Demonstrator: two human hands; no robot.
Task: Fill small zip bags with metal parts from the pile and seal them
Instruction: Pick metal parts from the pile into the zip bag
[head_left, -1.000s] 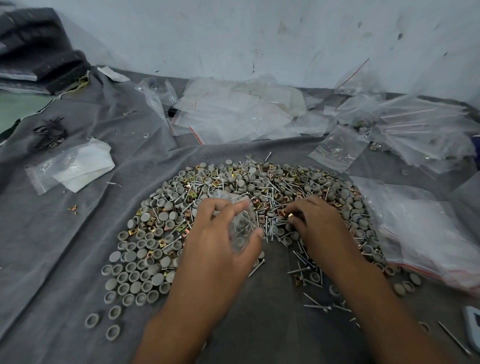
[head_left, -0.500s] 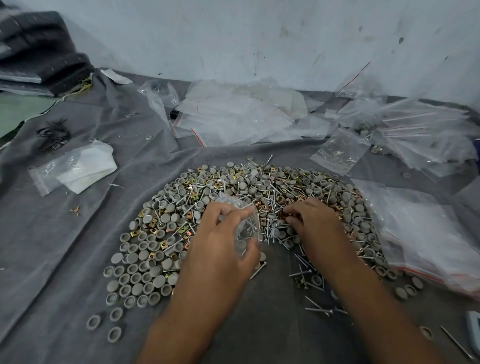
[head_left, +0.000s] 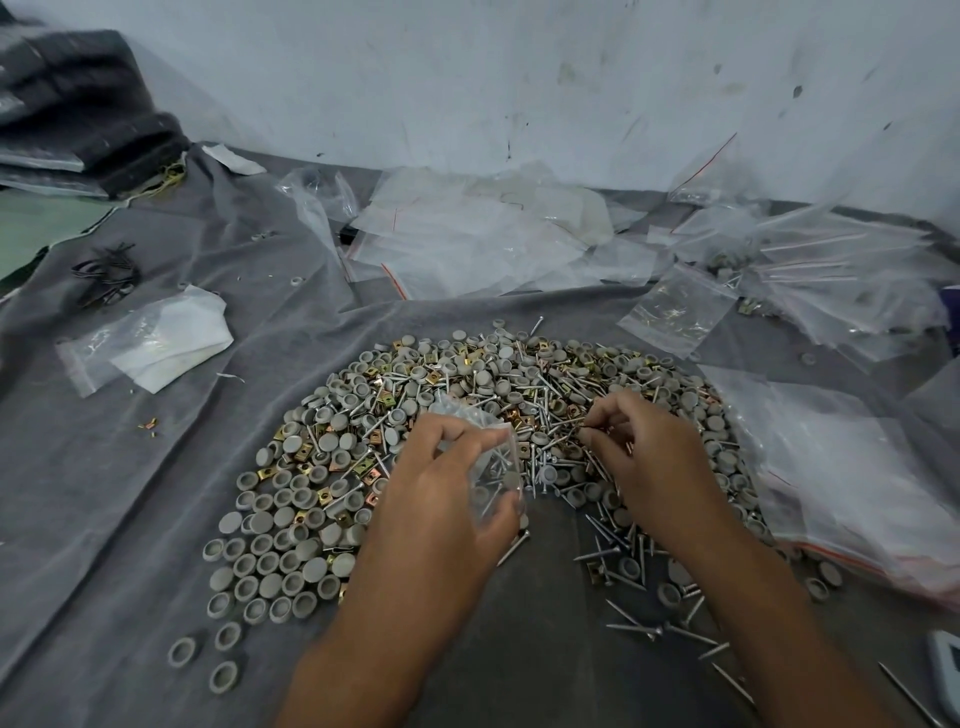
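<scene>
**Picking parts for the little bag**

A grey cloth (head_left: 130, 493) covered the whole worktop. In the middle of it lay the big pile (head_left: 467, 415) of metal parts: grey caps, gold clips and thin screws. Every place below is told from that pile.

To the right of the pile lay a large clear bag (head_left: 841, 467), touching the pile's edge. Behind the pile were many empty zip bags (head_left: 467, 244) in a messy heap. Far to the left of the pile sat a bag with white paper (head_left: 156, 338) in it.

The left hand (head_left: 436, 519) hung over the near side of the pile. Its fingers (head_left: 447, 431) were curled around a small zip bag (head_left: 493, 467), holding it up. Some screws were already inside.

The right hand (head_left: 649, 457) was over the middle of the pile. A moment before, its fingers lay flatter on the parts. Now they were pinched narrow around a thin part, a little higher. I think the next part was about to go into the bag. The bag was not sealed yet.

There was open cloth on the near side of the pile, between the two arms. Loose screws (head_left: 649, 623) lay near the right arm and could be bumped.
</scene>
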